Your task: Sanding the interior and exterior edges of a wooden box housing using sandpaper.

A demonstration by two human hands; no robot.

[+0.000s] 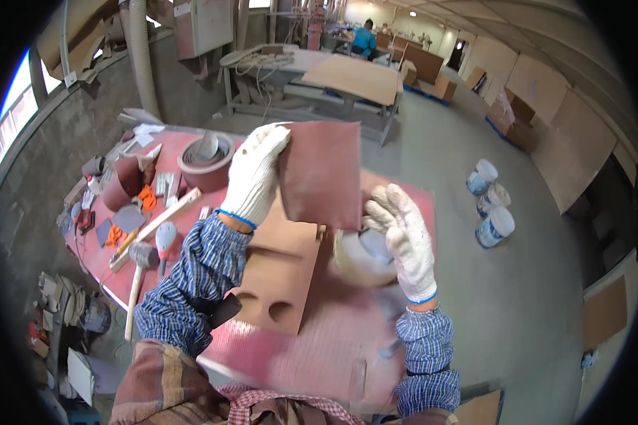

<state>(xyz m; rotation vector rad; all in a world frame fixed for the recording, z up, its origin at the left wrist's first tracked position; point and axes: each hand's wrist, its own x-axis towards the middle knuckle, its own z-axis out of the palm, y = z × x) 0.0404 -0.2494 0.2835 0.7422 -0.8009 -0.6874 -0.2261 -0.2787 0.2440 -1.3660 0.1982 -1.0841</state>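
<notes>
A reddish-brown sheet of sandpaper is held up above the table, its left edge gripped by my left hand in a white knit glove. My right hand, also gloved, is beside the sheet's lower right corner with its fingers apart and nothing seen in them. Under the sheet lies a tan wooden board with round recesses; the sheet and my left arm cover part of it. Close to my right hand stands a pale round tub or roll, blurred and partly hidden.
Red-topped table carries coiled abrasive rolls, a mallet, a wooden strip and orange scraps on its left. Three buckets stand on the floor at right. Another workbench and a person in blue are behind.
</notes>
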